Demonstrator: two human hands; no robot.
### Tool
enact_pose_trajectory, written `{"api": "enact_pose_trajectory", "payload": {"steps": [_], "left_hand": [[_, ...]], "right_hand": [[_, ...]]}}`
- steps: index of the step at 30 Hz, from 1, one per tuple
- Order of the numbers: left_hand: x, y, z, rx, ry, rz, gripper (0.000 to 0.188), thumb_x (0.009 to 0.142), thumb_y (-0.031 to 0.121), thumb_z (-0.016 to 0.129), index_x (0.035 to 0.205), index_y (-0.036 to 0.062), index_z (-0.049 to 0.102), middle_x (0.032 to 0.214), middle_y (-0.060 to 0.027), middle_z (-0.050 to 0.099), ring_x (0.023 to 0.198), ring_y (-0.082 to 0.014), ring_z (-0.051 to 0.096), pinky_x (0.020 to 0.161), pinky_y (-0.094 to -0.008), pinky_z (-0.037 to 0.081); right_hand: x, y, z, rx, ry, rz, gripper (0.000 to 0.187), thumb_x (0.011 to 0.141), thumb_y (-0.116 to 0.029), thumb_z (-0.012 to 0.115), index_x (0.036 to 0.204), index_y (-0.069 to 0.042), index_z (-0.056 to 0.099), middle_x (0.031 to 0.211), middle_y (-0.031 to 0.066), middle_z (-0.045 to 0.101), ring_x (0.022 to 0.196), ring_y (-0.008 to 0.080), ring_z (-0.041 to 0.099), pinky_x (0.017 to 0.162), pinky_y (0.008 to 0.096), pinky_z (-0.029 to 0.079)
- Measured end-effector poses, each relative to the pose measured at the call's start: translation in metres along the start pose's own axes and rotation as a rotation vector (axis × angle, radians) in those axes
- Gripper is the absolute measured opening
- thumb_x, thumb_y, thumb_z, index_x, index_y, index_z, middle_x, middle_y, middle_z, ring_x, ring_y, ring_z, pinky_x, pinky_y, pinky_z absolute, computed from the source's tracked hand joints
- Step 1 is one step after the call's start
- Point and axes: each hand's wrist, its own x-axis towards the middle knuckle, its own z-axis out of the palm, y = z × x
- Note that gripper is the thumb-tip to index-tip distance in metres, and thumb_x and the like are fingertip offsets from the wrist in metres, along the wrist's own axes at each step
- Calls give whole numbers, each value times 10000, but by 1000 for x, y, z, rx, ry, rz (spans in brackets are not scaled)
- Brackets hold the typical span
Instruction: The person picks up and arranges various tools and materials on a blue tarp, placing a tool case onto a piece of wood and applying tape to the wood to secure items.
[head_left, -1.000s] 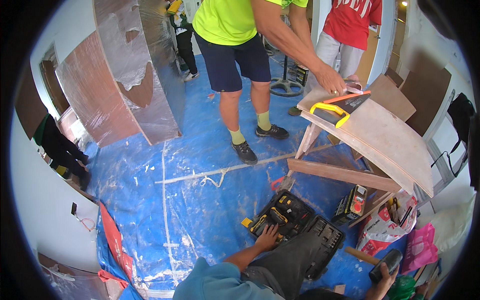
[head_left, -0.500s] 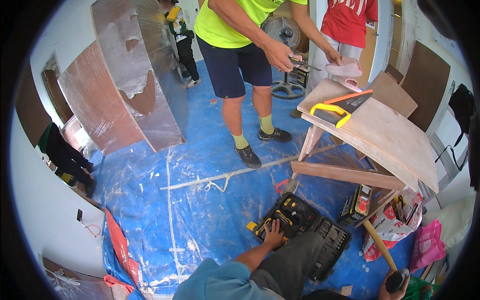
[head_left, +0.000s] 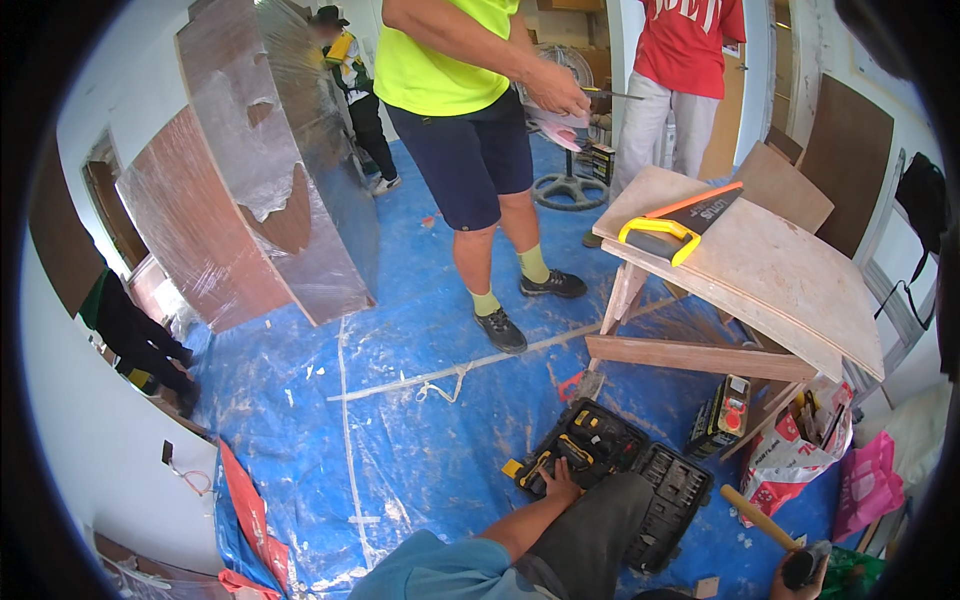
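My left hand (head_left: 563,486) rests with fingers spread at the near edge of an open black tool case (head_left: 655,462), over a black and yellow power tool (head_left: 575,450). More black and yellow tools lie in that half of the case. The other half, partly behind my knee, holds rows of small bits. At the lower right, my right hand (head_left: 797,583) is closed around a mallet (head_left: 762,519) near its dark head. Its wooden handle points up and to the left.
A hand saw (head_left: 690,222) lies on a wooden trestle table (head_left: 770,265). Under its edge stand a black box (head_left: 718,420) and a white and red bag (head_left: 795,455); a pink bag (head_left: 868,485) is beside them. A co-worker in a yellow shirt (head_left: 450,60) stands ahead on blue sheeting (head_left: 420,480).
The co-worker in yellow has lowered the pink-wrapped piece and turned somewhat, still holding a thin blade. My mallet's handle has dropped a little. My left hand stays at the case.
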Motion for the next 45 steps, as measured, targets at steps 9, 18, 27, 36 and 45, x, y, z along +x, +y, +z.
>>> {"api": "enact_pose_trajectory", "payload": {"steps": [9,18,27,36,45], "left_hand": [[-16,-14,8,-24,-61,-16,532,1031,492,420,1461,209,557,1673,-241,17,1520,-423,-197,993,-898,13],[-12,-34,3,-132,-179,-14,445,1001,443,532,1372,221,636,1668,-247,53,1516,-421,-213,990,-887,-84],[-15,-20,-15,-141,-157,55,478,1003,480,493,1403,245,609,1670,-246,37,1514,-426,-218,973,-895,-86],[-5,-7,-17,-125,-163,32,473,1004,434,490,1419,229,590,1668,-255,25,1512,-442,-209,958,-907,-84],[-12,-14,-7,-146,-165,19,436,998,377,515,1359,160,629,1669,-250,26,1513,-447,-199,962,-909,-83]], "right_hand": [[-18,25,27,-139,367,-104,146,955,-177,601,939,-58,684,862,70,629,847,246,585,934,517,455],[-13,33,31,-122,266,-43,129,948,-169,581,895,-54,603,873,83,593,873,240,567,940,525,447],[2,15,7,-1,328,-14,242,889,-150,587,1036,34,643,959,172,656,959,355,612,915,573,436],[3,-6,-11,-2,169,-39,265,924,-188,539,1041,25,645,978,182,652,972,365,599,901,574,435],[3,4,10,24,348,-65,170,861,-80,599,979,35,643,946,195,634,949,362,590,908,604,422]]}}
